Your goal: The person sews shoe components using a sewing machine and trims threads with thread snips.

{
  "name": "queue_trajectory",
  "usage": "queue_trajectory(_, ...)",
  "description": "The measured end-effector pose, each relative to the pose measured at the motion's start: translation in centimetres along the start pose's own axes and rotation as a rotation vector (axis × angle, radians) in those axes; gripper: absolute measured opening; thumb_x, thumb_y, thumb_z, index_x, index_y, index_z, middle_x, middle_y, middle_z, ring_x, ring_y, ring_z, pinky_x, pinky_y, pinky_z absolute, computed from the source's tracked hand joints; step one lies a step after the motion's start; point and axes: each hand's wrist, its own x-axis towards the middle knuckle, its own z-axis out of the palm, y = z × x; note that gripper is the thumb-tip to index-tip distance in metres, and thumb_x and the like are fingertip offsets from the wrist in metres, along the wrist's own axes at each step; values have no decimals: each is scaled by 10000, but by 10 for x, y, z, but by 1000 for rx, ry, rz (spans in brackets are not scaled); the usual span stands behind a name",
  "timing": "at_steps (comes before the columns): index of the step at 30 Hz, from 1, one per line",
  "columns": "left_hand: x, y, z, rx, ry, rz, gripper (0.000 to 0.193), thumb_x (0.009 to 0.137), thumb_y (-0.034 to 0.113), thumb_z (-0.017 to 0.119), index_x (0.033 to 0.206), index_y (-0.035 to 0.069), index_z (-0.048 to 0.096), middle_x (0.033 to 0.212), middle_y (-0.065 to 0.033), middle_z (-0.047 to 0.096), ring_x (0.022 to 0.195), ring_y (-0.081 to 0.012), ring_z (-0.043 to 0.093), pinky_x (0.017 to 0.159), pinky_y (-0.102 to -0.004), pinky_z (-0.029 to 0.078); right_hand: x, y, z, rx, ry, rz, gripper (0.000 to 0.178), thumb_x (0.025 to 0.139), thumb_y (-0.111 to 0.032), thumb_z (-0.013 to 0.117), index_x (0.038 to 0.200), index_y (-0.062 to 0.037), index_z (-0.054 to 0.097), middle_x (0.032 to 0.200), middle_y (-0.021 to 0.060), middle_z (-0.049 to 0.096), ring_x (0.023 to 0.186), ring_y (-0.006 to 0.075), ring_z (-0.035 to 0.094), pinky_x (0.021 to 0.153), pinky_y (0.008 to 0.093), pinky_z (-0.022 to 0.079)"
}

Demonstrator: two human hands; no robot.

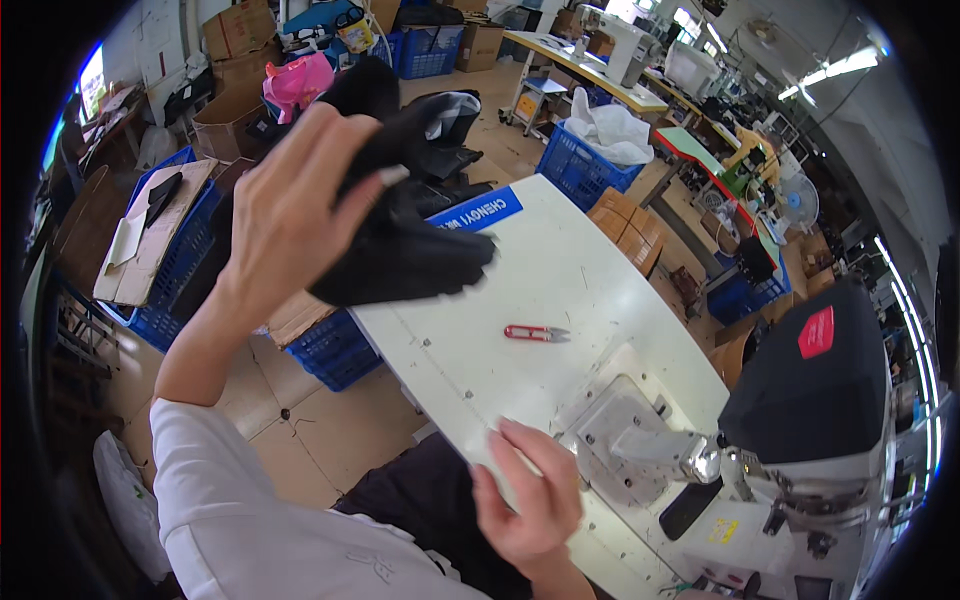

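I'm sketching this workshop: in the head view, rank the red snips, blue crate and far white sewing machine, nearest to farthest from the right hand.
1. Red snips, ahead on the white tabletop.
2. Blue crate, past the tabletop's end.
3. White sewing machine, on the far table.

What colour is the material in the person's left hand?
Black; the material shows best in the head view, slightly blurred.
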Motion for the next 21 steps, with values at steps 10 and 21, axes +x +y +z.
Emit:
queue_trajectory(10,-25,134,13,-812,-510,48,382,726,-45,686,1082,94,672,886,-91,476,703,-235,592,601,-347,493,-54,-19,15,-214,-236,93,438,804,-215,711,1174,-12,595,1106,125,537,1018,283,564,937,394,471)
queue_trajectory(21,-8,164,82,-989,-545,418,453,724,-63,647,1149,92,627,1309,-79,558,1238,-304,502,1083,-455,331,-71,32,-40,-85,-241,236,358,728,-213,824,883,-63,538,843,57,507,806,250,513,696,354,411)
